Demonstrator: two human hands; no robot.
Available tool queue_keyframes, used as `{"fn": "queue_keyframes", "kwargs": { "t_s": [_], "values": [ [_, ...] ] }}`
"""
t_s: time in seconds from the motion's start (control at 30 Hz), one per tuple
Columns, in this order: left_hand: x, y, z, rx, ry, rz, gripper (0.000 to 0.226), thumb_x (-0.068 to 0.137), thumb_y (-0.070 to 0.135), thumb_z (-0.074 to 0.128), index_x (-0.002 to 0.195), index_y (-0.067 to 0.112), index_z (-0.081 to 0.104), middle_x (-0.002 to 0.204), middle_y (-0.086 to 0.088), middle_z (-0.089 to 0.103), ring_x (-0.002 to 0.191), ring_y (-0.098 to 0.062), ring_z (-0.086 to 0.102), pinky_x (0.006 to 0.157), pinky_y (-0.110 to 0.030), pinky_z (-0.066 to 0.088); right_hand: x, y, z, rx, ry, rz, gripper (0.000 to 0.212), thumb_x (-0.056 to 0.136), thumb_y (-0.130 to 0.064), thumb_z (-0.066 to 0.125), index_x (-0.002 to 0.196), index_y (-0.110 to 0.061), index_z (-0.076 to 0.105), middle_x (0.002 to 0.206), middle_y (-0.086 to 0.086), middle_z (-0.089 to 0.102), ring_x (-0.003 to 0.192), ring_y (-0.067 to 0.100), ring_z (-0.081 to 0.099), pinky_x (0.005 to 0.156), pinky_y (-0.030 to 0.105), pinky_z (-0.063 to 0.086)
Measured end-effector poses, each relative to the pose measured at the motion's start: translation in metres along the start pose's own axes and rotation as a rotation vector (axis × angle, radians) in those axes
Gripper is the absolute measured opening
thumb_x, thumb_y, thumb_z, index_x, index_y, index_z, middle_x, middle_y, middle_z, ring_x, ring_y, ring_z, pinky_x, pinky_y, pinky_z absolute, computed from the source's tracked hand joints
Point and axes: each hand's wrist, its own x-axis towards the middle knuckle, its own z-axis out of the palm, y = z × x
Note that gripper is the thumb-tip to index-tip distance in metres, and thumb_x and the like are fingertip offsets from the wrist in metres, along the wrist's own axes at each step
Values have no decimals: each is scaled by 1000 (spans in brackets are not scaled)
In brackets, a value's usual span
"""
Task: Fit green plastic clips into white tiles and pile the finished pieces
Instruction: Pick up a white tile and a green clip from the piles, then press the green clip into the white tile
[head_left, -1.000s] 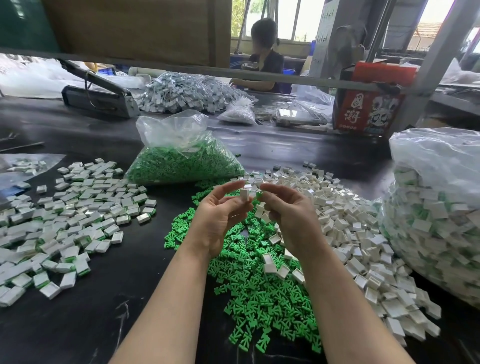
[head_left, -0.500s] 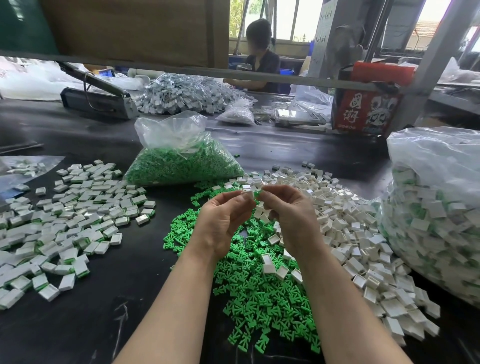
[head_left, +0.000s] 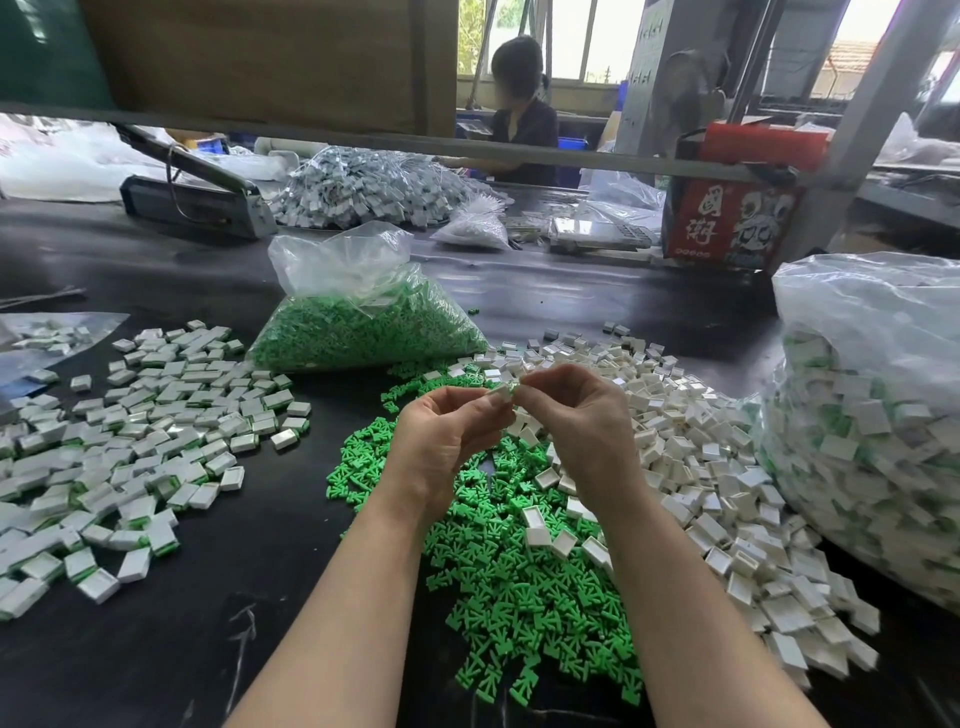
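Observation:
My left hand and my right hand meet fingertip to fingertip above the table. Together they pinch one small white tile, with a sliver of green showing at its right edge. Under my hands lies a heap of loose green clips. Loose white tiles spread to the right of it. A pile of finished white-and-green pieces covers the table at the left.
A clear bag of green clips stands behind my hands. A large bag of finished pieces fills the right edge. Farther back are a bag sealer, a grey heap of bagged parts, a red box and a seated person.
My fingertips have closed together on the tile, and both hands have dropped slightly lower in the view. The piles on the table are unchanged.

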Motion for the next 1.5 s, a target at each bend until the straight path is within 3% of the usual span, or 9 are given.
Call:
{"fn": "queue_keyframes", "kwargs": {
  "t_s": [0.23, 0.4, 0.5, 0.63, 0.83, 1.03, 1.17, 1.27, 1.5],
  "values": [
    [-1, 2, -10, 366, -153, 5, 27, 83, 31, 72, 94, 7, 68, 83, -12, 75, 71, -18, 71, 61, -24, 54, 0, 0, -6, -57, -73, 15, 6, 80, -1, 75, 86, -2, 72, 81, 12, 71, 68, 9, 64, 63, 16, 49],
    [-3, 5, -15, 564, -267, 27, 22, 100, 22, 54, 84, 11, 65, 71, -9, 68, 55, -12, 55, 52, -20, 41, -1, 0, -7, -125, -165, 39, 14, 81, -3, 75, 94, 0, 70, 84, 12, 72, 70, 7, 66, 65, 15, 50],
    [-3, 6, -16, 580, -284, 75, 23, 101, 24, 54, 85, 10, 62, 67, -6, 65, 55, -10, 51, 52, -18, 39, -1, -2, -8, -165, -243, 115, 15, 89, -9, 69, 100, -2, 64, 78, 9, 70, 63, 4, 62, 61, 17, 47],
    [-3, 5, -16, 621, -325, 93, 24, 100, 28, 55, 80, 14, 59, 67, -8, 61, 54, -10, 48, 51, -17, 39, -2, 0, -7, -369, -352, 146, 19, 99, -18, 53, 86, -7, 61, 68, 4, 60, 65, 19, 51, 64, 38, 42],
    [-2, 0, -17, 614, -363, 13, 32, 103, 33, 46, 80, 11, 51, 59, 5, 48, 51, -7, 39, 50, -15, 34, -3, 8, -1, -301, -399, 185, 29, 101, -12, 44, 73, -10, 50, 62, 3, 45, 60, 19, 39, 62, 38, 32],
    [-3, -3, -11, 565, -358, -14, 31, 94, 36, 43, 66, 26, 49, 61, 6, 43, 55, -8, 37, 52, -15, 34, -1, 11, 0, -156, -377, 207, 29, 101, -9, 43, 73, -13, 48, 60, -2, 41, 52, 9, 37, 49, 21, 30],
    [0, -5, -12, 609, -304, -18, 25, 90, 39, 42, 74, 24, 55, 70, 1, 46, 71, -17, 40, 73, -34, 38, -1, 12, 0, -207, -375, 185, 34, 103, -18, 41, 70, -15, 47, 61, 1, 42, 53, 11, 37, 53, 27, 31],
    [0, -6, -12, 631, -337, -7, 26, 91, 39, 40, 74, 24, 54, 68, 3, 45, 67, -15, 41, 68, -26, 38, -1, 15, 1, -285, -370, 171, 41, 104, -23, 40, 64, -16, 47, 58, 0, 42, 52, 13, 36, 57, 33, 31],
    [-1, 0, -11, 712, -385, -16, 29, 88, 38, 40, 86, 11, 51, 79, -8, 43, 69, -16, 37, 66, -28, 35, -1, 20, 1, -345, -390, 157, 45, 103, -24, 40, 59, -19, 43, 51, -6, 41, 49, 13, 35, 58, 37, 31]
  ]
}}
